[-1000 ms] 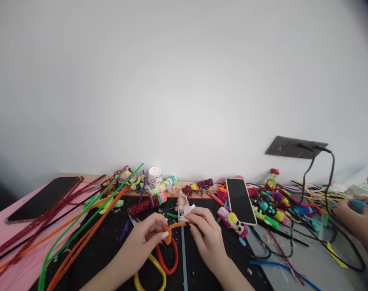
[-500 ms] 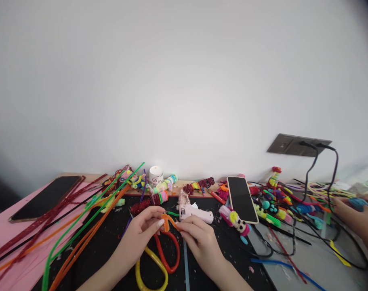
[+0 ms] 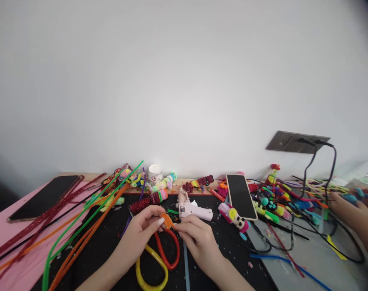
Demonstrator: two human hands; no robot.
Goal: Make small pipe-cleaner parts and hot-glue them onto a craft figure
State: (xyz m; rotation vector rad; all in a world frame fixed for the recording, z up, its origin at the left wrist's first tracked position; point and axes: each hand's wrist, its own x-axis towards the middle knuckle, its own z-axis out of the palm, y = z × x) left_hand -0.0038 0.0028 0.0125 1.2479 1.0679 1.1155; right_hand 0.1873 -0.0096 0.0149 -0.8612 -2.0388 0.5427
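Observation:
Between my two hands is a small folded piece of orange pipe cleaner. My left hand pinches its left side between thumb and fingers. At its right end, the fingertips of my right hand are closed on the pipe cleaner. Under the hands lie a red loop and a yellow loop that look like scissor handles; my left hand covers where they would join. Just beyond my right hand, a pale pink glue gun rests on the black mat.
Long green and orange pipe cleaners cross the left side, near a dark phone. A second phone and a pipe-cleaner figure lie right. Black cables hang from the wall socket. A co-worker's hands hold something blue.
The orange pipe cleaner's right strand, angled down to my right hand before, is now folded in closer to the rest. Both hands stay nearly in place. The co-worker's hands have shifted slightly.

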